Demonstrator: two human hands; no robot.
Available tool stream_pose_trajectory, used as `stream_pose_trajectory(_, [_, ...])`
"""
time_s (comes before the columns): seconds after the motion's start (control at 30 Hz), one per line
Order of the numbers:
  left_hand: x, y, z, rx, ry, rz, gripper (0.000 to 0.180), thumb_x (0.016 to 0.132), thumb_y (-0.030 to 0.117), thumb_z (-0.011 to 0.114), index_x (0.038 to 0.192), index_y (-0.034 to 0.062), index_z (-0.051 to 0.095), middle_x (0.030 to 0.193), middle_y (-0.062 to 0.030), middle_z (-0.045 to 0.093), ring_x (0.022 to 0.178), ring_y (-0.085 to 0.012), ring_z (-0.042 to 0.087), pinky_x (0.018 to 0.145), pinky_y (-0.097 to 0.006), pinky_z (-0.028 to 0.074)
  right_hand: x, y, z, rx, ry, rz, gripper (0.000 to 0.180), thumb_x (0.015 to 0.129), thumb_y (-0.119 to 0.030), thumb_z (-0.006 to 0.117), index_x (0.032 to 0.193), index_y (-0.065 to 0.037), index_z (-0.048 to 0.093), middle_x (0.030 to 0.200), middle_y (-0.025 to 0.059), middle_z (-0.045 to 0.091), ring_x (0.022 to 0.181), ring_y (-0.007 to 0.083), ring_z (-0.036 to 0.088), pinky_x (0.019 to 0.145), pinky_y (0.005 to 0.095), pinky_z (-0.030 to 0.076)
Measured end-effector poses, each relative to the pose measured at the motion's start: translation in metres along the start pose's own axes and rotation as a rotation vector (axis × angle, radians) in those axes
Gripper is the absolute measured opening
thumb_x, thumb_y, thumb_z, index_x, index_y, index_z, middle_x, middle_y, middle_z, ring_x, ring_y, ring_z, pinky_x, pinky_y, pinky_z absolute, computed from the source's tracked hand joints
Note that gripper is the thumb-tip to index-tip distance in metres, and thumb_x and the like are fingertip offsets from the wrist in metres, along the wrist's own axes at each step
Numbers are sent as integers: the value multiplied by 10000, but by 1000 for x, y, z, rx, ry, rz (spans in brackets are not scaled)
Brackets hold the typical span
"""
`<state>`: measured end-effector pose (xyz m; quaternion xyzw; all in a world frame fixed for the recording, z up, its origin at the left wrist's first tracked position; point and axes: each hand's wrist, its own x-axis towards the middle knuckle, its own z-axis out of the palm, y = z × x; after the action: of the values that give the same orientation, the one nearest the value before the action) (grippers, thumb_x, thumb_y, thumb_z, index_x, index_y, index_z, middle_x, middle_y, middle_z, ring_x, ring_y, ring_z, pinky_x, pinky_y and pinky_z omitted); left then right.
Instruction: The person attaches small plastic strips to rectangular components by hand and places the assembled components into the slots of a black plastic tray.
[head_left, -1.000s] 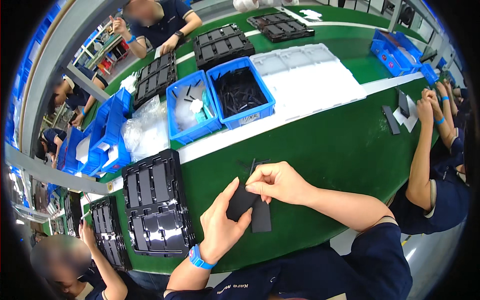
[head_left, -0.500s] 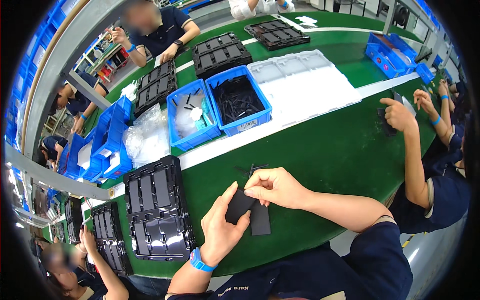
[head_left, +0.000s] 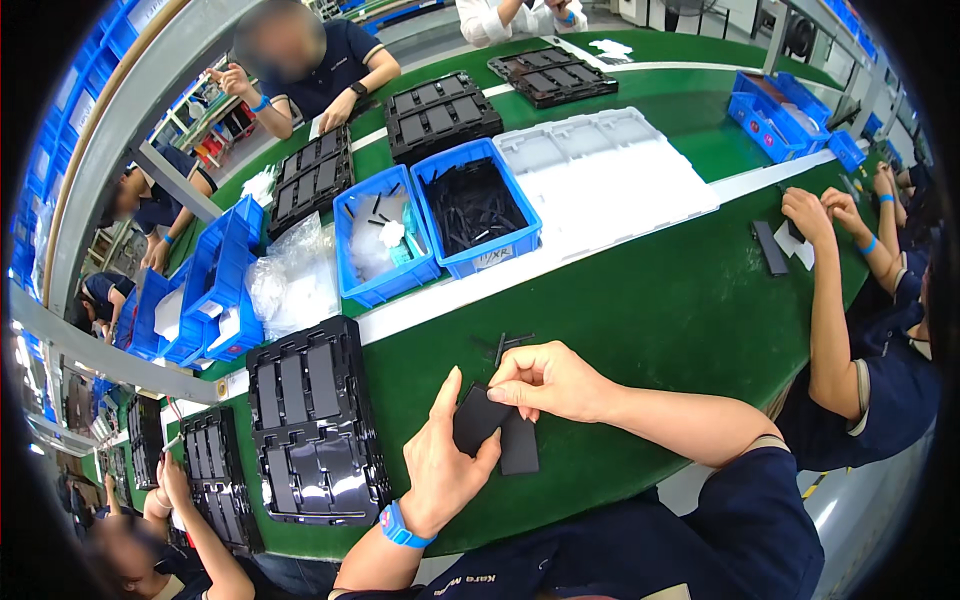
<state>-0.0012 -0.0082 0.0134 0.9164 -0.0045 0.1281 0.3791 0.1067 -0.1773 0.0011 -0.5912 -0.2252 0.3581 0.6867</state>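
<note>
A flat black rectangular piece [head_left: 478, 420] rests in my left hand [head_left: 440, 460], its edges held between thumb and fingers. My right hand [head_left: 550, 385] pinches at the upper right corner of that piece; whatever may be between its fingertips is hidden. Beneath the two hands, a second flat black piece [head_left: 519, 447] lies on the green table, partly covered. Just beyond my right hand are several thin black strips [head_left: 503, 345] in a loose heap.
Left of my hands sits a black tray [head_left: 315, 425] with flat dark pieces in its slots. Beyond stand a blue bin [head_left: 474, 205] of black strips and another blue bin [head_left: 385, 235]. A white-grey panel [head_left: 610, 180] lies behind. Co-workers' hands [head_left: 805, 212] work at right.
The black piece in my left hand has tilted slightly, and my right hand has shifted a little at its corner. At right, a co-worker's hands have drawn together, leaving a dark piece on the table.
</note>
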Motion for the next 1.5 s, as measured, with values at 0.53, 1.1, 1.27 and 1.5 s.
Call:
stream_pose_trajectory(0.53, [2,-11,-3,-661,-45,-157,812,767,-46,707,1470,-12,302,1339,-153,511,1237,-207,497,1053,-323,384,1,-6,-3,-136,-98,-281,504,797,86,703,1271,-13,562,1122,90,548,919,134,614,766,259,541])
stream_pose_trajectory(1.1, [5,-6,-4,-605,-122,-183,843,760,-31,735,1487,33,313,1349,-135,511,1211,-195,522,1019,-321,438,4,-1,-7,-209,12,-320,294,839,28,681,1131,-5,665,932,64,647,806,114,654,711,232,522])
stream_pose_trajectory(1.27, [2,-2,-3,-300,-27,-43,777,717,-13,765,1421,26,436,1177,-170,629,1061,-234,636,927,-329,505,3,3,-10,102,-51,-93,206,954,-173,625,1075,-11,666,880,47,669,761,103,637,617,235,533])
stream_pose_trajectory(1.5, [4,1,-1,8,-80,84,701,673,7,778,1328,53,534,1107,-173,658,965,-274,679,823,-344,542,0,-1,-5,38,-15,50,186,953,-189,629,928,-4,631,806,40,630,605,93,616,517,225,515])
